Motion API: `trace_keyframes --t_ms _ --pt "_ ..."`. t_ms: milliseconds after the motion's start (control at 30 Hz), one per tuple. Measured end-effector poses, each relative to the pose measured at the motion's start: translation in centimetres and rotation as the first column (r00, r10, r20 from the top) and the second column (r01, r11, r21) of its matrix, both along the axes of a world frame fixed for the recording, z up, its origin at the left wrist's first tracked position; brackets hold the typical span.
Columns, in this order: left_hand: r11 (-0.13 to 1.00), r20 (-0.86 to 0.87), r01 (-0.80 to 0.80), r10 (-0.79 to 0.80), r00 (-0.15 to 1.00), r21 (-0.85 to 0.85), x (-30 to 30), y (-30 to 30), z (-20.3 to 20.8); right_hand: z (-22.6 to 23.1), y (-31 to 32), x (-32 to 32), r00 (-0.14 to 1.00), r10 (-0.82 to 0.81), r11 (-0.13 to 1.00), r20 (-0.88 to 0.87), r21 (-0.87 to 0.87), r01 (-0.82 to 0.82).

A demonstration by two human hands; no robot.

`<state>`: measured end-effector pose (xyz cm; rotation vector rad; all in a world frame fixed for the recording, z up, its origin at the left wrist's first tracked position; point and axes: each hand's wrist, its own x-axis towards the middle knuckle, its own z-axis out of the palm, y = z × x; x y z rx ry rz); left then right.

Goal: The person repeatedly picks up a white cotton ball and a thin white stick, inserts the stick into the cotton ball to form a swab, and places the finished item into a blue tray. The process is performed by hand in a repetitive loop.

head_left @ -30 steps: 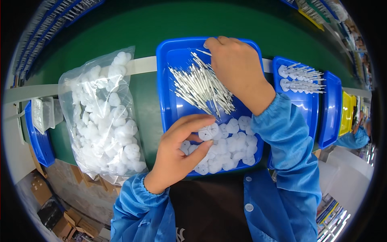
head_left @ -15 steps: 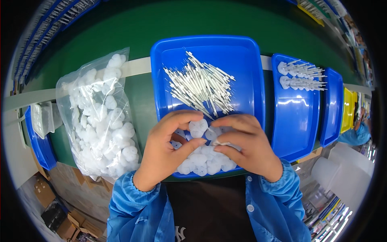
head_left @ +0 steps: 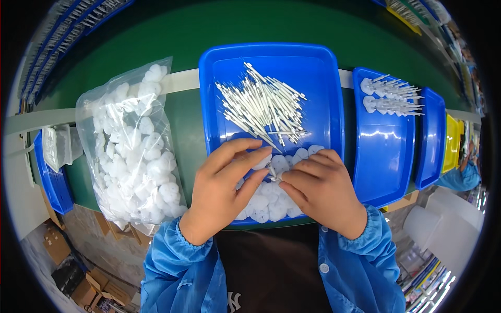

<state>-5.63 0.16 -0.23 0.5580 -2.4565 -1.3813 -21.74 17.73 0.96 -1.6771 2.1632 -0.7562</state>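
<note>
Over the near end of a large blue tray (head_left: 322, 78), my two hands meet fingertip to fingertip. My left hand (head_left: 223, 185) pinches a translucent white rounded plastic piece (head_left: 262, 163), mostly covered by its fingers. Against that piece, my right hand (head_left: 324, 189) grips a thin white rod (head_left: 272, 170) near its end; the exact contact is partly hidden. Beneath both hands lies a pile of similar white plastic pieces (head_left: 269, 202). Farther up in the same tray is a loose heap of thin white rods (head_left: 261, 107).
At left lies a clear bag (head_left: 130, 156) full of white pieces. On the right, a second blue tray (head_left: 383, 161) holds two rows of white pieces with rods (head_left: 391, 96). Beyond are another blue tray (head_left: 430, 141), a yellow tray (head_left: 450, 143) and a person's blue sleeve (head_left: 462, 177).
My left hand has tilted the plastic piece, which faced up before. My right hand's fingers have closed in, and a rod now shows between the hands. The view has shifted slightly.
</note>
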Motion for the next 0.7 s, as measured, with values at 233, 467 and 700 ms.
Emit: trace_keyframes --t_ms 233,467,700 --pt "0.999 -0.045 -0.028 0.027 0.999 -0.036 -0.5 -0.6 -0.4 0.2 1.0 -0.6 0.906 -0.146 0.987 0.397 0.002 0.159" --pt "0.999 -0.054 -0.04 0.041 0.998 0.02 -1.5 -1.8 -1.0 -0.8 2.1 -0.3 0.737 -0.302 0.903 0.605 -0.065 0.424" --pt "0.903 -0.162 0.206 -0.155 0.975 0.376 -0.9 -1.9 1.5 -0.7 1.8 -0.7 0.601 -0.28 0.918 0.748 0.025 0.396"
